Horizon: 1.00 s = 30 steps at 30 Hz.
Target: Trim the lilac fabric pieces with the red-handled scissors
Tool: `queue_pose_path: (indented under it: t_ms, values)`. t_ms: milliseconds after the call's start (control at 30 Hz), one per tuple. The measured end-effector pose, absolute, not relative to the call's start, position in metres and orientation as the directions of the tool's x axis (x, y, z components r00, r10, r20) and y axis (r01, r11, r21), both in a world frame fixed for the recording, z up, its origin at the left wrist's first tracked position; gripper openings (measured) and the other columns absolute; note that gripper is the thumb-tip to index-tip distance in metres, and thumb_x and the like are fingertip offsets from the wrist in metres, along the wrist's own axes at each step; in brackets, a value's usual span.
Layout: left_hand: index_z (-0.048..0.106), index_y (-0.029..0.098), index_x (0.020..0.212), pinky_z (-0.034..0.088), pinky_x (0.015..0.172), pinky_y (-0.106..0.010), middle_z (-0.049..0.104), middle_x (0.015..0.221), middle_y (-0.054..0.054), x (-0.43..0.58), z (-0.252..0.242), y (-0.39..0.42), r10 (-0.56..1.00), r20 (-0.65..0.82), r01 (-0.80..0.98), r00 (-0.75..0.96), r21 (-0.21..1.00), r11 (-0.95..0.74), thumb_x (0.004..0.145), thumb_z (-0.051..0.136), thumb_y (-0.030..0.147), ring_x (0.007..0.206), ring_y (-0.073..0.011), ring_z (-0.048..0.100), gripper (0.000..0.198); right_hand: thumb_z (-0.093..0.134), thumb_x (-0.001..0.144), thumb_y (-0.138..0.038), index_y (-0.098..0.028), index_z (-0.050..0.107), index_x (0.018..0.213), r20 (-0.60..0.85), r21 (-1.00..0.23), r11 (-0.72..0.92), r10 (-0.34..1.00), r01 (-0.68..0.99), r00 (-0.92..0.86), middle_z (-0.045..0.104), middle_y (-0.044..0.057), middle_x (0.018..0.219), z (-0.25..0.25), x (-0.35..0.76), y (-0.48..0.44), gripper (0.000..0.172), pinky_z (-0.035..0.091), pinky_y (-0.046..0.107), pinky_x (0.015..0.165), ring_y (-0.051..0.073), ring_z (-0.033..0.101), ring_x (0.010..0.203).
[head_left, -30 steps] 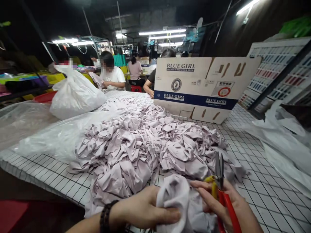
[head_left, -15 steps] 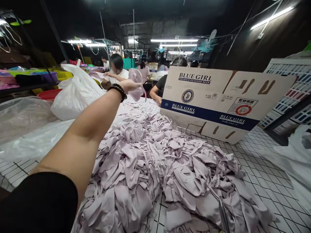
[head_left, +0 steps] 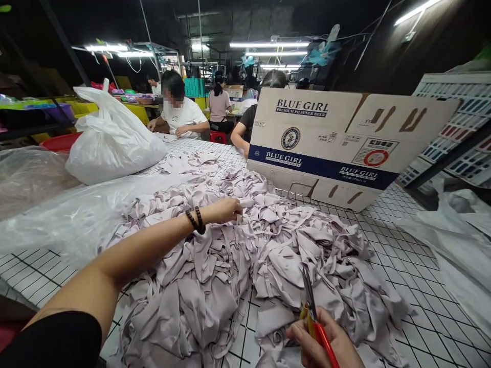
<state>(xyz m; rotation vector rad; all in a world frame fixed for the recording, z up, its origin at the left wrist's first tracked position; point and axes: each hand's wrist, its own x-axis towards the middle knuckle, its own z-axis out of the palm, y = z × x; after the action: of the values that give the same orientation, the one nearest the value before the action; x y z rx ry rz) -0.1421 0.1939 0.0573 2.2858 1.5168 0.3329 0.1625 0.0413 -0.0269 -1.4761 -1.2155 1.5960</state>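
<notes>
A large heap of pale mauve fabric pieces (head_left: pixel 192 296) spreads over the table. Above its middle, my left hand (head_left: pixel 226 209) is closed, its fingers pinched on a bit of the fabric; a dark beaded bracelet circles the wrist. My right hand (head_left: pixel 326 340), low at the right of centre, is wrapped round scissors (head_left: pixel 310 296) with red and yellow handles. The scissor blades point up and away over the right part of the heap, nearly together.
A Blue Girl carton (head_left: pixel 307 138) stands behind the heap at right. A tied white bag (head_left: pixel 115 138) and clear plastic (head_left: pixel 88 214) lie left. White plastic (head_left: pixel 456 235) is at right. A person in white (head_left: pixel 182 115) sits across the table (head_left: pixel 425 286); others are behind.
My left hand has come down from high above the far side to the heap, no longer with the raised fabric piece. My right hand and more of the scissors have come into view.
</notes>
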Motion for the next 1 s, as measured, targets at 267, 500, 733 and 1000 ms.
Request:
queue_pose_path:
  t_ms: [267,500,733,1000]
  values:
    - [0.074,0.016,0.096,0.052,0.079,-0.022,0.068,0.096,-0.008,-0.086,0.075,0.038,0.719,0.103,0.524,0.688,0.614,-0.59,0.086,0.055,0.01,0.084,-0.0151,0.065,0.022,0.076,0.065,-0.057,-0.019,0.053,0.082,-0.326,-0.945,-0.325,0.94,0.034,-0.104,0.069,0.005,0.079,-0.01,0.129,0.073,0.047,0.04,0.021,0.042,0.014,0.061,0.055]
    - [0.065,0.025,0.124,0.046,0.1,-0.033,0.062,0.127,-0.01,-0.07,0.022,-0.031,0.799,-0.158,0.474,0.58,0.864,-0.173,0.081,0.057,0.006,0.112,-0.023,0.062,0.048,0.083,0.058,-0.046,-0.023,0.048,0.078,-0.26,-0.95,-0.24,0.963,0.201,-0.075,0.062,-0.003,0.058,-0.022,0.105,0.087,0.047,0.042,0.026,0.048,0.018,0.058,0.054]
    - [0.073,0.017,0.096,0.045,0.061,-0.024,0.068,0.075,-0.005,-0.086,0.007,-0.024,0.967,-0.254,0.335,-0.034,0.909,0.25,0.086,0.059,0.034,0.067,-0.0174,0.059,0.024,0.083,0.051,-0.041,-0.025,0.043,0.073,-0.162,-0.95,-0.138,0.985,0.28,-0.065,0.051,-0.009,0.056,-0.027,0.084,0.088,0.048,0.038,0.026,0.05,0.013,0.048,0.051]
    - [0.068,0.02,0.115,0.048,0.086,-0.027,0.066,0.116,-0.009,-0.047,0.004,-0.013,0.937,-0.348,-0.242,0.015,0.908,0.341,0.08,0.069,0.035,0.098,-0.0201,0.062,0.038,0.081,0.06,-0.037,-0.025,0.042,0.082,-0.058,-0.971,-0.025,0.989,0.238,-0.134,0.055,-0.007,0.069,0.015,0.113,0.082,0.046,0.041,0.024,0.055,0.012,0.051,0.059]
